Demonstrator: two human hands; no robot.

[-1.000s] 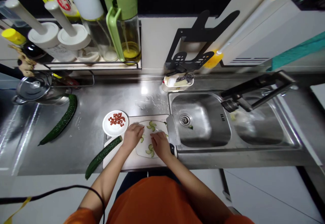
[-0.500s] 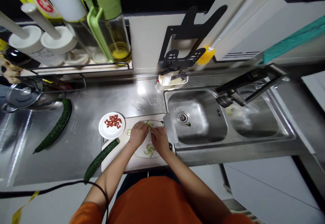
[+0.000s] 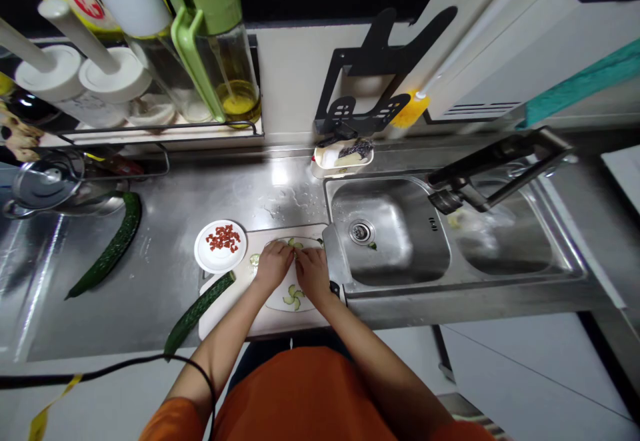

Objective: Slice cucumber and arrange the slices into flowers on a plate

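My left hand and my right hand meet fingertip to fingertip over the far side of a white plate. Both have fingers bent and pinched on thin cucumber slices, which they partly cover. Nearer me on the plate, several slices form a pinwheel. The plate rests on a pale cutting board. More slices lie by my left hand. A cut cucumber reaches over the board's left edge. Right of my right hand is a broad knife blade, its black handle partly hidden.
A small white dish of red-brown bits touches the board's far left corner. A whole cucumber lies farther left. At right are a double sink and dark faucet. A condiment rack stands behind. A black cable crosses the lower left.
Both hands stay at the same spot on the plate, with only slight finger movement. The view has shifted a little; the things on the counter stay in place.
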